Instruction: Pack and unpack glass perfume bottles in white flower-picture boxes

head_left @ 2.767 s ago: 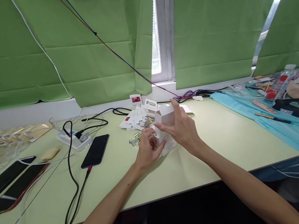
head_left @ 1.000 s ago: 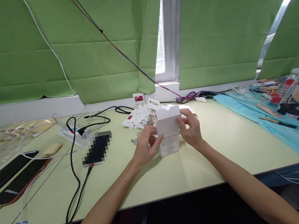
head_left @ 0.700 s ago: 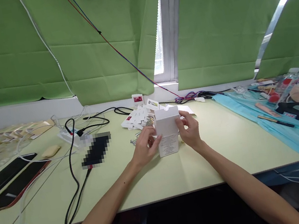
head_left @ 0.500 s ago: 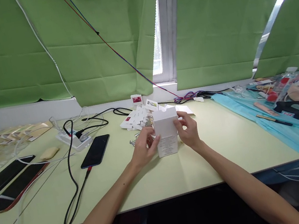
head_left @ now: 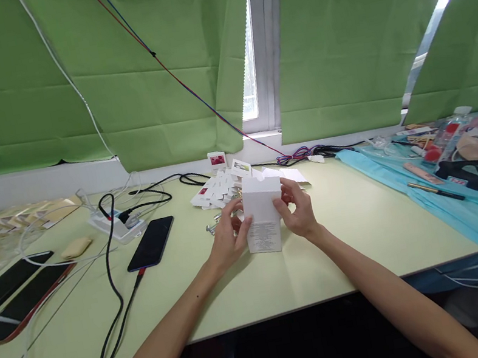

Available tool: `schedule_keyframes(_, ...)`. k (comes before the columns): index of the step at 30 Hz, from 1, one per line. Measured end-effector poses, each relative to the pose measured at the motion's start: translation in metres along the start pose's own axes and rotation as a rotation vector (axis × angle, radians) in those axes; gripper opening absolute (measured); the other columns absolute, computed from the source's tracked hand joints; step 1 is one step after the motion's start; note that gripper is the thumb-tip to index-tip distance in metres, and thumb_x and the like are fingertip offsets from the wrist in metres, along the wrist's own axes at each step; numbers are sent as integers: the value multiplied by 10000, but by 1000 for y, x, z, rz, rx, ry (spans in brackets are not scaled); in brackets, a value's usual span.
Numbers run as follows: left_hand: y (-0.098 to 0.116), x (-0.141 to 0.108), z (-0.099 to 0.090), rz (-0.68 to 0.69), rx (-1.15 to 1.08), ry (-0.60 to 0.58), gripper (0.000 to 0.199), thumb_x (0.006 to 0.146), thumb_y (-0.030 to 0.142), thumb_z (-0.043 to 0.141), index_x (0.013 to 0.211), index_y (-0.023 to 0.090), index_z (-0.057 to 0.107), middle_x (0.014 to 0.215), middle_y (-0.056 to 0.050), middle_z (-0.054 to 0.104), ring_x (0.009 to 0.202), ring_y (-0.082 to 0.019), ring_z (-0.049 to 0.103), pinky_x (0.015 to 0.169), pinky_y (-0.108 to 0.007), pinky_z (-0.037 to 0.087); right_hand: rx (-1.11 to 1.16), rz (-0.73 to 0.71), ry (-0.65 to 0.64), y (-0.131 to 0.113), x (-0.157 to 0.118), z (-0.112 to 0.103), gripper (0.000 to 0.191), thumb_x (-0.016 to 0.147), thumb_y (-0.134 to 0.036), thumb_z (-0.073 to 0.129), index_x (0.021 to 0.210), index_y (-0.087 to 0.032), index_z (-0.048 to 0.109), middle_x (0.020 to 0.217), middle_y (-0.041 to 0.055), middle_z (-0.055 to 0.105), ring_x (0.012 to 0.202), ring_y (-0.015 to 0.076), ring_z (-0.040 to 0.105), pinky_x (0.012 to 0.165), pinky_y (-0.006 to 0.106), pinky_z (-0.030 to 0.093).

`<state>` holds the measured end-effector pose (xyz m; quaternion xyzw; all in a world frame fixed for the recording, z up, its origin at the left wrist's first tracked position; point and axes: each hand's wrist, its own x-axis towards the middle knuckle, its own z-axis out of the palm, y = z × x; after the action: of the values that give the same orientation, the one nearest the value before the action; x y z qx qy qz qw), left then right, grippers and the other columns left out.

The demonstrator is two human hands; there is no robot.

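Note:
A white box (head_left: pixel 264 214) with small print on its lower front stands upright between my hands, near the middle of the table. My left hand (head_left: pixel 229 234) grips its left edge, thumb on the front and fingers partly behind. On the other side, my right hand (head_left: pixel 296 209) holds the upper right edge, its thumb on the front face. Behind the box lies a pile of small white cards (head_left: pixel 218 187), some with printed pictures. Small metal pieces (head_left: pixel 211 228) lie just beyond my left hand.
On the left are a black phone (head_left: pixel 151 242) on a cable, a white power strip (head_left: pixel 118 225), and two more phones (head_left: pixel 5 285). Blue sheeting (head_left: pixel 387 177) at the right bears a pen (head_left: pixel 435 191), black glasses and a bottle. Cables run along the back.
The box has shifted slightly left and a little lower in view. My right thumb sits lower on its front face. Both hands still hold it.

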<state>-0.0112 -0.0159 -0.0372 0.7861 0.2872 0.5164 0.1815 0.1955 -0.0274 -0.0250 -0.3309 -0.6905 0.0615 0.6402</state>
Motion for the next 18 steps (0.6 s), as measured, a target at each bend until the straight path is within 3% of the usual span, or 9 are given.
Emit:
schedule_keyframes(10,1,2,-1,45,-19,0,498,1021,368,531,1474,295,337,1258,-126,596,683,-102,658,524,-215,538,-144,-185,-60,-7,2,-1,141,943,-286,579,1069,-222,588,717,-23,553,504,99,462,461,235,426)
schedule_keyframes(18,-2,1,0,30,-40,-5,463,1003,369,567,1406,286,356,1217,-101,567,667,-90,627,512,-211,523,-173,-211,-91,-11,2,-1,97,941,-296,583,889,-224,543,700,-27,508,492,92,441,450,226,394)
